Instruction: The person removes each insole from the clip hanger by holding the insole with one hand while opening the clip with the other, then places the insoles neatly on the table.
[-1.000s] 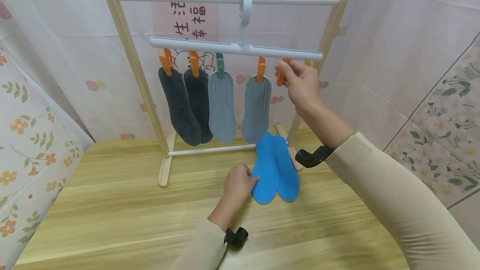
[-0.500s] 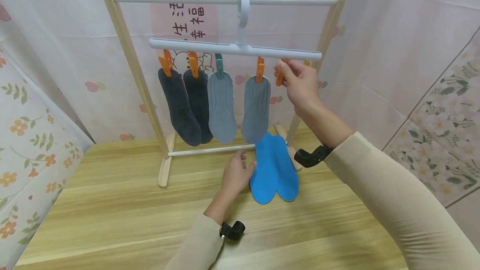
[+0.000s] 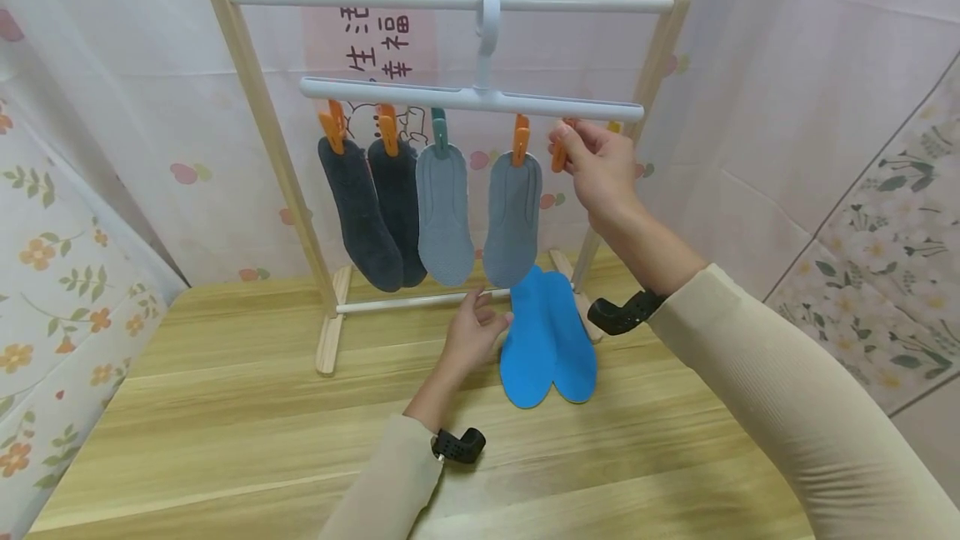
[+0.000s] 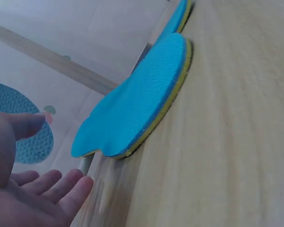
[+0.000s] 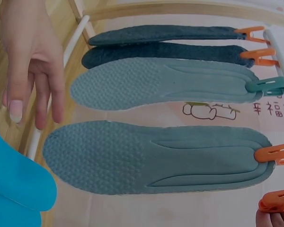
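Note:
My right hand (image 3: pixel 603 169) pinches an orange clip (image 3: pixel 559 158) just under the right end of the white hanger (image 3: pixel 397 96); nothing hangs from this clip. In the right wrist view the same clip shows at the lower right corner, above the fingertips. My left hand (image 3: pixel 467 340), thumb apart from the fingers, is low over the table, left of two blue insoles (image 3: pixel 529 348) that lie overlapping there. The left wrist view shows the hand's palm (image 4: pixel 31 203) and the yellow edge of the nearer blue insole (image 4: pixel 128 113). Two grey insoles (image 3: pixel 512 219) hang above this hand.
Two dark insoles (image 3: pixel 360 215) hang from orange clips on the hanger's left part; a green clip (image 3: pixel 440 133) holds one grey insole. A wooden rack (image 3: pixel 255 98) with a white top rod carries the hanger on the table (image 3: pixel 247 440). A patterned curtain (image 3: pixel 742 90) hangs behind.
My left hand has come off the edge of the blue insole, moved slightly left and toward the rack, and its fingers have loosened. The right hand stays at the clip.

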`<state>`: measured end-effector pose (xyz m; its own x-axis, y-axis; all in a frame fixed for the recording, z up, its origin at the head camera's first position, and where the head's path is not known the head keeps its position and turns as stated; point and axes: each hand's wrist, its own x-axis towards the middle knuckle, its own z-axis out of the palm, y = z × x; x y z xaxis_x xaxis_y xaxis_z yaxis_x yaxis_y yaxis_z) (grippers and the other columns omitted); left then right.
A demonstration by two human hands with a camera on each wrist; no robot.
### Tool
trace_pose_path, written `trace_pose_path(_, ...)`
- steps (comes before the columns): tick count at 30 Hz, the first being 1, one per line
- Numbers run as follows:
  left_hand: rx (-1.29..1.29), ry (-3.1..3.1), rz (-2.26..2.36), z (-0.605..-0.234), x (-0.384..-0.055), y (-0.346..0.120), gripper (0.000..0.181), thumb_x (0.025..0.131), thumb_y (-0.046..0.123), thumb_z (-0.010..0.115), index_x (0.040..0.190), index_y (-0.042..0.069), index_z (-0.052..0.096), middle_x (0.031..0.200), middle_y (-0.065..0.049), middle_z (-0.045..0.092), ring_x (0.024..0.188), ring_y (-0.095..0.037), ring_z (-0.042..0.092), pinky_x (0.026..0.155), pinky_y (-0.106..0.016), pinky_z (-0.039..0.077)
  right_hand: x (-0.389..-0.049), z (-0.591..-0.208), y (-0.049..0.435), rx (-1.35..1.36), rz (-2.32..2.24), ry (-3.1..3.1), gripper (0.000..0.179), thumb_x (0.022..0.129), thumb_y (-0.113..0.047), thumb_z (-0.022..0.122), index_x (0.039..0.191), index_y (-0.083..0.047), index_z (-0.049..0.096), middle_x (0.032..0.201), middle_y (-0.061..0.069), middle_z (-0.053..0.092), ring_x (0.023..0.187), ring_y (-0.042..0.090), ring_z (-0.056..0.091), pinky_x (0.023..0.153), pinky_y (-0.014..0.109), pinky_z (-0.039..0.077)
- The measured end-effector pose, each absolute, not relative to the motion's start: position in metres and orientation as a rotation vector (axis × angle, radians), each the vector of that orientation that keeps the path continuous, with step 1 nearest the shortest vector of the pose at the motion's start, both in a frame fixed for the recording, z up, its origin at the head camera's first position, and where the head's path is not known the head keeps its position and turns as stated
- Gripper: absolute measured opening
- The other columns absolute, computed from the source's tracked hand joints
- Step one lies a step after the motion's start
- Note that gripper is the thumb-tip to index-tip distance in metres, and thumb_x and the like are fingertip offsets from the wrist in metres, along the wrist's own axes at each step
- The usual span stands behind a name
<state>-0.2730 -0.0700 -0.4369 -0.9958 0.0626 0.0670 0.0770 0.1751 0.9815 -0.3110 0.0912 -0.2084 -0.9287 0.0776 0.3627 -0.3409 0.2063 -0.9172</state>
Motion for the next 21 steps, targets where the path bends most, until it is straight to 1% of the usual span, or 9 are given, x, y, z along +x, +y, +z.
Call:
trace_pose_path(2, -0.164, -2.384, -2.055, -0.4369, -0.2744, -0.0708, 0.079, 0.097, 0.026, 0.068, 0.161, 0.013, 0.024, 0.161, -0.012, 0.040, 0.140, -0.037, 0.050, 0.109, -0.050, 0.049, -0.3109, -0.2086, 0.0909, 0.248, 1.770, -2.160, 0.042, 0.101, -0.035, 0.059, 0.136, -0.012, 0.065, 0.126, 0.011, 0.068, 0.114, 0.021, 0.064, 0.109, 0.033, 0.050)
trace_pose_path(5, -0.218, -2.352, -2.107, -0.4364, -0.2750, -0.0716, 0.082, 0.098, 0.025, 0.068, 0.162, 0.014, 0.019, 0.164, -0.012, 0.035, 0.142, -0.038, 0.048, 0.110, -0.048, 0.048, -0.3109, -0.2092, 0.0907, 0.250, 1.759, -2.164, 0.042, 0.101, -0.035, 0.059, 0.137, -0.013, 0.064, 0.128, 0.011, 0.068, 0.117, 0.022, 0.065, 0.109, 0.033, 0.050)
trace_pose_path(9, -0.280, -2.293, -2.169, -0.4353, -0.2753, -0.0714, 0.077, 0.098, 0.020, 0.067, 0.161, 0.012, 0.022, 0.164, -0.014, 0.034, 0.141, -0.039, 0.048, 0.111, -0.048, 0.048, -0.3112, -0.2099, 0.0902, 0.260, 1.764, -2.160, 0.042, 0.101, -0.035, 0.059, 0.136, -0.011, 0.064, 0.127, 0.012, 0.068, 0.117, 0.023, 0.064, 0.109, 0.034, 0.050)
trace_pose_path(12, -0.282, -2.257, -2.210, -0.4340, -0.2755, -0.0707, 0.070, 0.098, 0.018, 0.067, 0.157, 0.011, 0.031, 0.162, -0.013, 0.037, 0.139, -0.037, 0.051, 0.108, -0.049, 0.050, -0.3116, -0.2107, 0.0898, 0.265, 1.764, -2.160, 0.043, 0.102, -0.035, 0.059, 0.137, -0.011, 0.064, 0.126, 0.011, 0.068, 0.116, 0.023, 0.064, 0.109, 0.034, 0.051)
trace_pose_path(16, -0.247, -2.238, -2.241, -0.4324, -0.2756, -0.0696, 0.060, 0.097, 0.021, 0.069, 0.149, 0.009, 0.041, 0.156, -0.011, 0.044, 0.134, -0.032, 0.056, 0.105, -0.048, 0.052, -0.3120, -0.2113, 0.0897, 0.271, 1.752, -2.163, 0.043, 0.102, -0.036, 0.058, 0.137, -0.011, 0.063, 0.128, 0.011, 0.068, 0.117, 0.022, 0.065, 0.109, 0.035, 0.051)
trace_pose_path(21, -0.232, -2.212, -2.272, -0.4309, -0.2757, -0.0681, 0.054, 0.097, 0.023, 0.068, 0.141, 0.004, 0.045, 0.145, -0.016, 0.054, 0.129, -0.032, 0.060, 0.104, -0.047, 0.052, -0.3128, -0.2114, 0.0888, 0.275, 1.772, -2.149, 0.044, 0.102, -0.034, 0.058, 0.138, -0.009, 0.063, 0.126, 0.011, 0.068, 0.118, 0.023, 0.065, 0.108, 0.035, 0.052)
